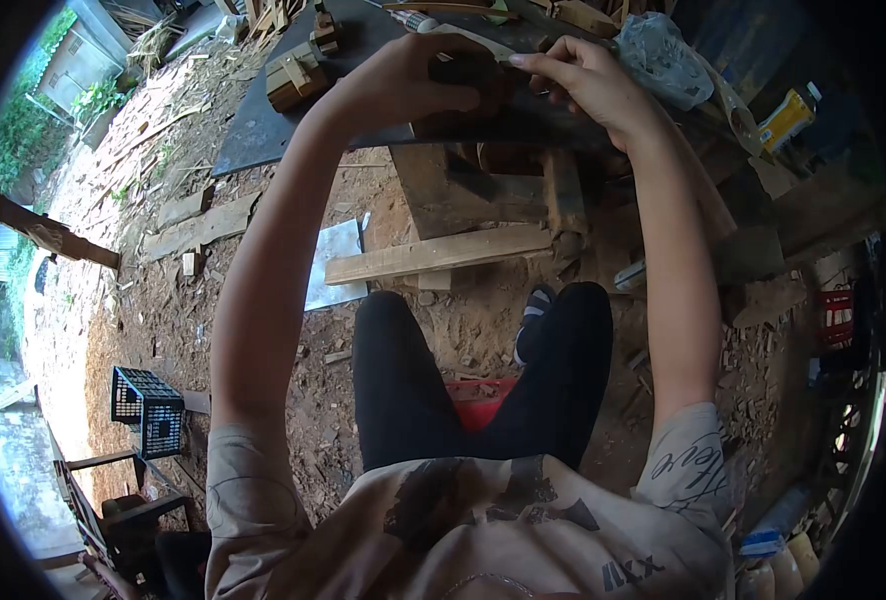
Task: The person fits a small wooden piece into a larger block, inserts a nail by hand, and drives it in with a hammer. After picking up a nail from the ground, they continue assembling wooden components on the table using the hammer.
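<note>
Left hand point(398, 82) and right hand point(598, 88) curl over the dark tabletop point(248, 128), grips too shadowed to call! Below, wood scraps point(203, 228) litter the dirt floor point(158, 325).

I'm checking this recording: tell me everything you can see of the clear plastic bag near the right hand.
The clear plastic bag looks thin and see-through, with a pale, slightly bluish sheen. It is crumpled and loosely puffed, its many creases catching the light. It lies on the right part of the dark tabletop, just to the right of the right hand, which does not grip it; whether they touch is unclear. Any contents can't be made out.
</note>
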Action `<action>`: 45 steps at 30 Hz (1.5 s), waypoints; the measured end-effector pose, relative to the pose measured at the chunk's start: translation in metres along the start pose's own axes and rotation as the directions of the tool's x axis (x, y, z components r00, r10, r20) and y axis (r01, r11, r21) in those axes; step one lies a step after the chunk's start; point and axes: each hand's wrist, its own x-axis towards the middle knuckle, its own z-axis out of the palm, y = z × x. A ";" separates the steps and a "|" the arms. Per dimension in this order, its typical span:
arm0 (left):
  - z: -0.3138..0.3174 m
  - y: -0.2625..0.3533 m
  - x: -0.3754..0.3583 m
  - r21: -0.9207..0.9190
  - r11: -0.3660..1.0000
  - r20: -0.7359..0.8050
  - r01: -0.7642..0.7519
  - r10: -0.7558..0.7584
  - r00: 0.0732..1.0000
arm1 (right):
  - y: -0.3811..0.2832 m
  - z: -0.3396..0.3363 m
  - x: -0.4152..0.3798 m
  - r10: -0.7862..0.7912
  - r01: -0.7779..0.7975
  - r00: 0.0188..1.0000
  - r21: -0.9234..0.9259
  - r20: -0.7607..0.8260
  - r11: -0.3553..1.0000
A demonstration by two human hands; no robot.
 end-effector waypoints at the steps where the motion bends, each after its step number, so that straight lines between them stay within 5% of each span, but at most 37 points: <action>1: 0.001 0.005 -0.005 0.036 0.999 -0.016 0.010 -0.010 1.000 | 0.000 0.001 -0.002 0.042 -0.043 0.999 0.039 0.025 0.998; 5: 0.014 0.004 -0.011 0.273 0.954 -0.181 -0.128 0.181 0.967 | -0.007 0.002 -0.012 0.091 -0.098 0.994 0.116 0.059 0.988; 11: 0.027 0.012 -0.016 0.498 0.858 -0.205 -0.128 0.260 0.944 | 0.011 -0.002 -0.009 0.047 -0.074 0.990 0.208 0.132 0.975; 19: 0.028 0.015 -0.015 0.481 0.866 -0.189 -0.133 0.251 0.950 | 0.020 -0.006 -0.005 -0.070 0.022 0.972 0.211 0.225 0.977; 28: 0.028 0.016 -0.016 0.447 0.892 -0.201 -0.064 0.170 0.965 | 0.039 0.008 -0.012 -0.205 0.186 0.979 0.428 -0.003 0.884; 45: 0.027 0.024 -0.014 0.443 0.892 -0.149 -0.087 0.169 0.974 | 0.043 0.015 -0.018 -0.343 0.382 0.924 0.352 -0.169 0.855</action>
